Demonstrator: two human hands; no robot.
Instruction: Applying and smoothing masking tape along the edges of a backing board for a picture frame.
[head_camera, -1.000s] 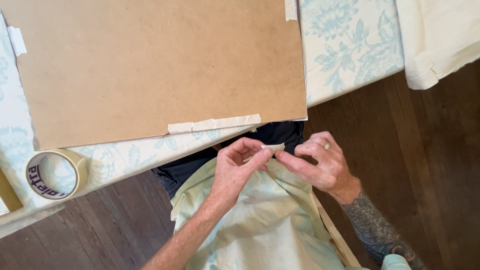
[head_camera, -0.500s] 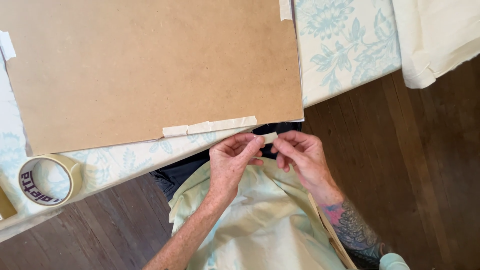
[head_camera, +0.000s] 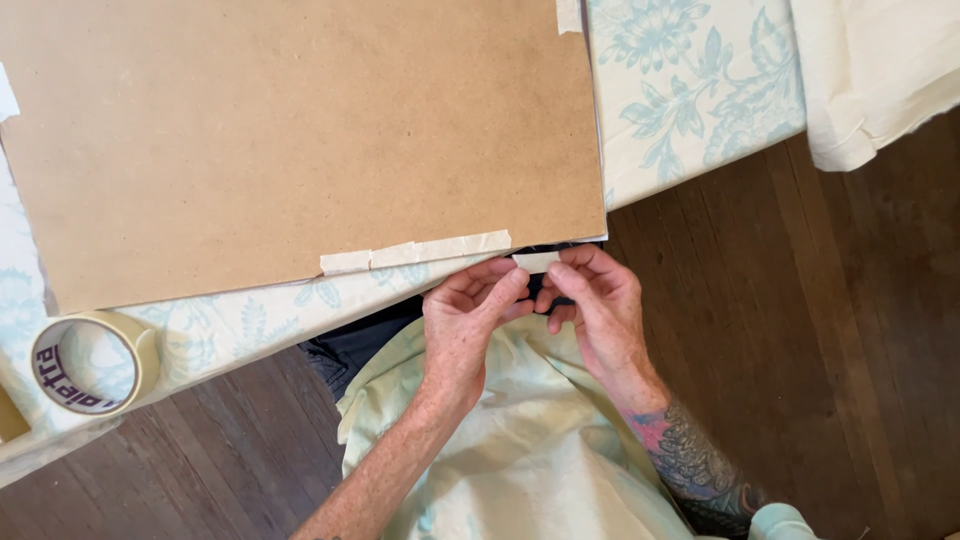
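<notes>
My left hand (head_camera: 462, 322) and my right hand (head_camera: 597, 305) meet just below the near edge of a large brown hardboard panel (head_camera: 300, 130). Between their fingertips they pinch a short piece of cream masking tape (head_camera: 536, 262), held flat close to the panel's edge. A longer strip of masking tape (head_camera: 415, 251) is stuck along that edge, just left of the hands. The panel lies on a cloth with a pale blue flower print (head_camera: 690, 90). My forearms rest over a light green shirt.
A roll of masking tape (head_camera: 92, 362) lies on the floral cloth at the left. A folded cream fabric (head_camera: 880, 70) sits at the top right. Another bit of tape (head_camera: 568, 14) holds the panel's far edge. Dark wood floor shows at the right.
Both hands have risen from my lap towards the panel's near edge, still pinching the short tape piece, which now lies level with the stuck strip.
</notes>
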